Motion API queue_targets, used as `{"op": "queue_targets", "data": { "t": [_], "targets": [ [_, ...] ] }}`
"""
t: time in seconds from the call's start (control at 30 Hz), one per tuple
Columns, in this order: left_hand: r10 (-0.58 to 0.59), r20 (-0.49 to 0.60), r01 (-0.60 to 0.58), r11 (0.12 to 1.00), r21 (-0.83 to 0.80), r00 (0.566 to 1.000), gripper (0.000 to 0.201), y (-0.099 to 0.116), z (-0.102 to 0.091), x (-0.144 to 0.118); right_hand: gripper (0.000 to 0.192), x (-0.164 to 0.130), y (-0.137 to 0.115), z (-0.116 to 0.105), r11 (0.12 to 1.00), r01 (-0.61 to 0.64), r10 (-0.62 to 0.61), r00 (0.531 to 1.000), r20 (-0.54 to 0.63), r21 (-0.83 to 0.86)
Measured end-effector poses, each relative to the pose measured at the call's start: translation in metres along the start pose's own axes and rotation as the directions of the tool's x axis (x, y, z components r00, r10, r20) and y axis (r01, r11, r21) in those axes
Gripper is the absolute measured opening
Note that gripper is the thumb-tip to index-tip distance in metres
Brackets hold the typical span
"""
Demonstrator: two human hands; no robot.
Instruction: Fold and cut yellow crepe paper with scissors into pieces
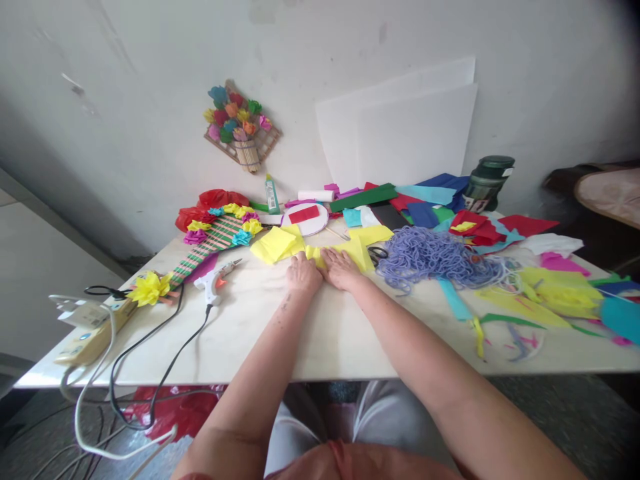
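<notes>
My left hand (303, 273) and my right hand (341, 268) are close together on the table, both at a strip of yellow crepe paper (356, 252). The left fingers are curled onto the paper's near edge. On the right, the fingers bend over the paper, with the thumb side towards the left hand. The paper is bunched between them and spreads out to the right; the fingertips are partly hidden. Just left of it lies a stack of yellow paper squares (275, 244). A pair of scissors with black handles (377, 253) pokes out beside the right end.
A hot glue gun (216, 280) lies at left, its cord running to a power strip (95, 337). Behind it rests a flower-trimmed striped stick craft (215, 243). Purple yarn (430, 257), paper scraps and a dark jar (489, 183) fill the right. A glue bottle (272, 195) stands behind.
</notes>
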State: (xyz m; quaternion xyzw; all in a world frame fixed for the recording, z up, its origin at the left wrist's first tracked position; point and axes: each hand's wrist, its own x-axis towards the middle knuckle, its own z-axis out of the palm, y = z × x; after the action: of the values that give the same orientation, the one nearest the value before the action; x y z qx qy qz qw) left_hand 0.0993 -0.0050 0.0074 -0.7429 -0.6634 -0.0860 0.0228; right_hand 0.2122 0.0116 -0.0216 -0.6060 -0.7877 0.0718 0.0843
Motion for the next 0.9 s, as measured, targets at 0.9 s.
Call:
{"op": "queue_targets", "data": {
  "t": [0.9],
  "targets": [
    [-0.194,0.075,0.194,0.981,0.005,0.978,0.037,-0.026,-0.022,0.013,0.057,-0.001,0.002,0.000,0.999,0.042,-0.042,0.999,-0.005,0.017]
  ]
}}
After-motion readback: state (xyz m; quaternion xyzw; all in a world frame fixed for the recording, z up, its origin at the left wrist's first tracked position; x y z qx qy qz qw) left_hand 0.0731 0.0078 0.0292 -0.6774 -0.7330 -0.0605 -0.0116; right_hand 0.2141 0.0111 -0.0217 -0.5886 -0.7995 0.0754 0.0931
